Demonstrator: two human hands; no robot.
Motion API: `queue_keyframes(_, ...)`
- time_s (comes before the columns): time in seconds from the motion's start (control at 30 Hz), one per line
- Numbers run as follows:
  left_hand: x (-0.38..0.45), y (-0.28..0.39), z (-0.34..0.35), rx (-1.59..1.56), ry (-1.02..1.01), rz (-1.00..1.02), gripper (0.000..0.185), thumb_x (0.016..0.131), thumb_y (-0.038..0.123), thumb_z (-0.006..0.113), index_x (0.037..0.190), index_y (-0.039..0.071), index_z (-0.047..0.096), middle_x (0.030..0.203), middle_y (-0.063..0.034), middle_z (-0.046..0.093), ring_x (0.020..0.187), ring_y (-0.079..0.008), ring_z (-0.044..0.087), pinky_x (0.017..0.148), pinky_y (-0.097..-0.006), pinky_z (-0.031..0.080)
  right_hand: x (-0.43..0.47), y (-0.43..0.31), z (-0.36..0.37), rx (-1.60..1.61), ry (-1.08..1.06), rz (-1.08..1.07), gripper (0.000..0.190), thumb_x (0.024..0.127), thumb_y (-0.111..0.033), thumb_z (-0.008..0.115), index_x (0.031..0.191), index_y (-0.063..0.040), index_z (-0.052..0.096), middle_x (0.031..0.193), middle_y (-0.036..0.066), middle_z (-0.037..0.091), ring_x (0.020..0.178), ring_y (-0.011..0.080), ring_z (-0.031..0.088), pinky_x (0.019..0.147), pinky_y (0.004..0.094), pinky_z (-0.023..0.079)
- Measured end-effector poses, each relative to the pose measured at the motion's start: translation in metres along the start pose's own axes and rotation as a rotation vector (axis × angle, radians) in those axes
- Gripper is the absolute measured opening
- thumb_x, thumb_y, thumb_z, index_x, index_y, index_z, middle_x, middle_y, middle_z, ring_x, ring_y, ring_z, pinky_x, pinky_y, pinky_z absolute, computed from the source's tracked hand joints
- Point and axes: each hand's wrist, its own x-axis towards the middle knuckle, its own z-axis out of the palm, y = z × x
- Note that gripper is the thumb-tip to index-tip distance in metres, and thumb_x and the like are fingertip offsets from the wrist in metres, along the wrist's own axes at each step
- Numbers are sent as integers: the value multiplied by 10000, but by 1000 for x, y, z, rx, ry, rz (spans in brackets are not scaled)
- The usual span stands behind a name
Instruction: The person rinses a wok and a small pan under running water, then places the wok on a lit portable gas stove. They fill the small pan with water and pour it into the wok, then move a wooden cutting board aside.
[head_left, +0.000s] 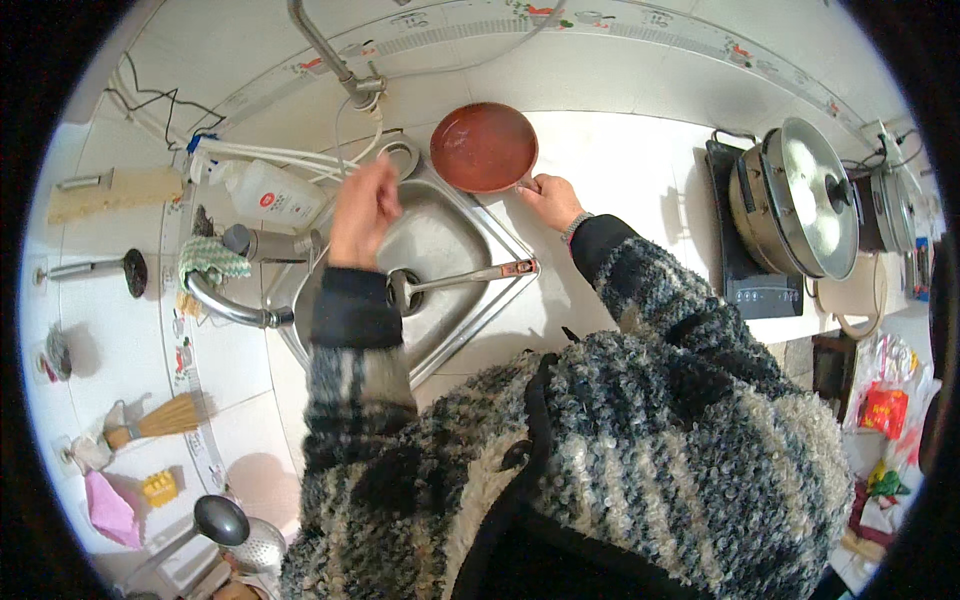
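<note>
My right hand (553, 201) grips the short handle of a reddish-brown frying pan (484, 146), whose inside faces up. The pan sits over the white counter just beyond the sink's far right rim; whether it touches the counter I cannot tell. Over the left part of the stainless steel sink (442, 225) is my left hand (366, 214), blurred, with nothing visible in it. A metal utensil with an orange-ended handle (480, 274) lies across the sink, its head near the drain and its handle end over the right rim.
A chrome faucet (232, 306) with a checked cloth (214, 259) over it reaches in from the left. Behind the sink lies a white plastic jug (274, 196). At right, a large lidded pot (802, 199) stands on a black induction cooker (763, 296). A ladle (221, 520) hangs lower left.
</note>
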Motion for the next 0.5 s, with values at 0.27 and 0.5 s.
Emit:
queue_keyframes(0.27, -200, -107, -10, 1, 91, -280, 143, 949, 173, 524, 922, 52, 595, 681, 5, 553, 554, -72, 509, 513, -214, 447, -24, -26, -37, -5, -39, -166, 403, 856, -351, 627, 785, 46, 645, 725, 235, 630, 697, 367, 626, 666, 441, 490)
queue_keyframes(0.5, -322, -125, 51, -155, 345, -68, 212, 971, 243, 526, 1015, 49, 600, 827, -37, 617, 713, -103, 593, 618, -241, 504, -89, -40, -86, -11, -185, -318, 416, 854, -361, 636, 749, 42, 625, 700, 231, 611, 656, 358, 602, 621, 428, 475)
